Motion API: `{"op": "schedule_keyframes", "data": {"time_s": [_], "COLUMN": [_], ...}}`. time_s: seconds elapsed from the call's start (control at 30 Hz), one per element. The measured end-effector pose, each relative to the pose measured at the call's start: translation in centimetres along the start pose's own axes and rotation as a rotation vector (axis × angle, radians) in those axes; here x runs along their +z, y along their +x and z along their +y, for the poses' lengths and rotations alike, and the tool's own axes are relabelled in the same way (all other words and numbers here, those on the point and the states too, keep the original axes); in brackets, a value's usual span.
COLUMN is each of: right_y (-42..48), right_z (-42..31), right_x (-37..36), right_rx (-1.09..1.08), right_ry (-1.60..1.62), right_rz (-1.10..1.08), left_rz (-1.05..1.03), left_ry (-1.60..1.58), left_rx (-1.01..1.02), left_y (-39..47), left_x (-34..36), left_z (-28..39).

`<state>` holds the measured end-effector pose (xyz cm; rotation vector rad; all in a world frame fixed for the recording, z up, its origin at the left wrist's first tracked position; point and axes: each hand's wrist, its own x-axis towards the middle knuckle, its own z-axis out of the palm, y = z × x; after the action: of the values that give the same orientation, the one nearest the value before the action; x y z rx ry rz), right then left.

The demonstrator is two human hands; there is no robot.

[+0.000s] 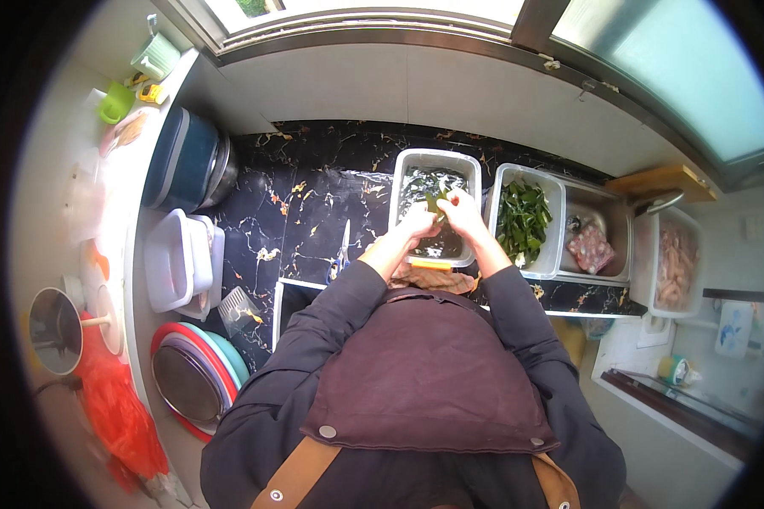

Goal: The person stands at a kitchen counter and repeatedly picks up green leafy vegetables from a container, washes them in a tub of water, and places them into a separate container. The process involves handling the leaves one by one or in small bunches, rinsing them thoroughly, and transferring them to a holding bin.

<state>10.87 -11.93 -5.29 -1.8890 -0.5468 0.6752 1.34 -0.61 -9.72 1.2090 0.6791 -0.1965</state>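
Note:
My left hand and my right hand meet over a clear plastic tub, gripping green leaves between them. Water fills the tub below, with some dark leaf shapes in it. To the right, touching or nearly touching the sink, a second plastic tub holds a heap of loose green leaves. A folded checked cloth lies at the near side of the water tub. How the fingertips hold each leaf is too small to tell.
Scissors lie on the black marbled counter left of the tub. A steel sink holds a bag of pinkish meat; beyond it stands a tub of pale meat pieces. White plastic basins and a faucet flank the counter.

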Motion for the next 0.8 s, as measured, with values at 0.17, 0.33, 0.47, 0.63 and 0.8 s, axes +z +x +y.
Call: {"op": "schedule_keyframes", "data": {"time_s": [0.17,0.33,0.47,0.63,0.8], "right_y": [-0.3,-0.5,-0.5,-2.0,-2.8], "right_z": [-2.4,-3.3,-2.1,-2.6,-1.6], "right_x": [-2.8,-2.7,-2.2,-0.6,-0.6], "right_rx": [-0.577,-0.215,-0.200,-0.071,-0.519], "right_ry": [-0.129,0.110,0.123,0.156,-0.318], "right_rz": [-0.092,-0.173,-0.077,0.021,0.041], "left_rz": [0.331,0.436,0.371,0.413,0.359], "left_ry": [1.051,1.050,0.643,0.604,0.630], "left_rx": [0.527,0.702,0.798,0.765,0.717], "left_y": [-0.2,-4.1,-4.1,-4.9,-6.2], "left_x": [-0.5,1.4,1.3,1.4,1.6], "left_z": [-0.7,3.7,4.0,4.7,5.9]}}
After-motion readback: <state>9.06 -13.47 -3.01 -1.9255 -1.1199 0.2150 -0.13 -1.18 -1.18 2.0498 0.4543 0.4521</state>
